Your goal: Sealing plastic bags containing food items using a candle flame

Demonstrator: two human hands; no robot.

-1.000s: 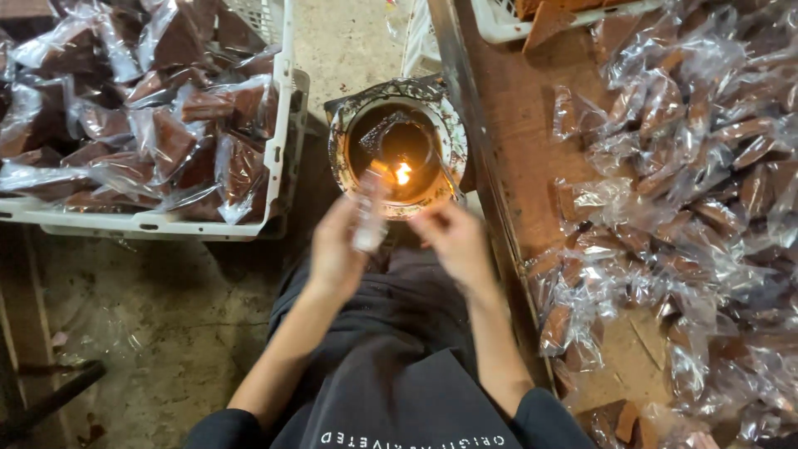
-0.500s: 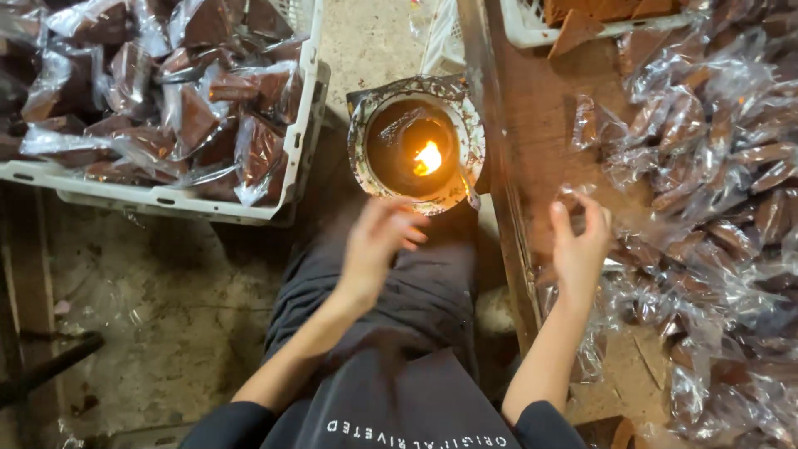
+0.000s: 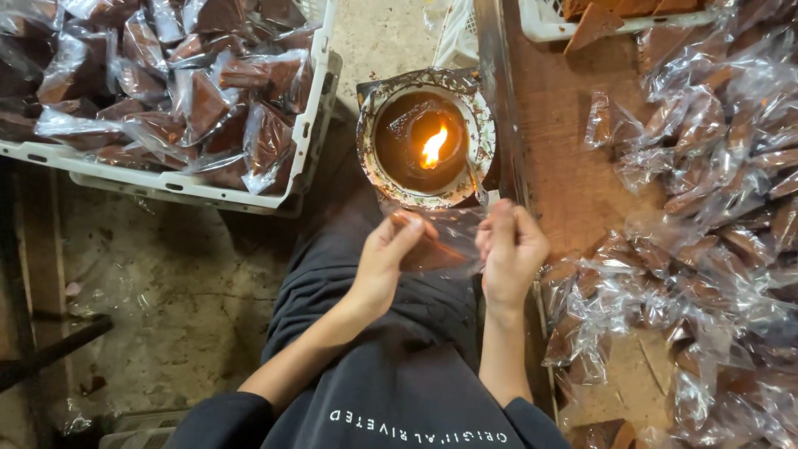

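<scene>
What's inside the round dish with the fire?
The round dish holds a dark pool with a small flame burning near its middle. What lies below the dark surface cannot be seen. Just in front, both hands hold a clear bag.

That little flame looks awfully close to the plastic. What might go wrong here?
The left hand and right hand hold a clear plastic bag with a brown piece inside, just below the open flame in the round dish. The film might melt too far or catch, and fingers could get burnt. Loose bags heaped on the wooden table lie close to the dish, so a tipped lamp may set them alight.
</scene>
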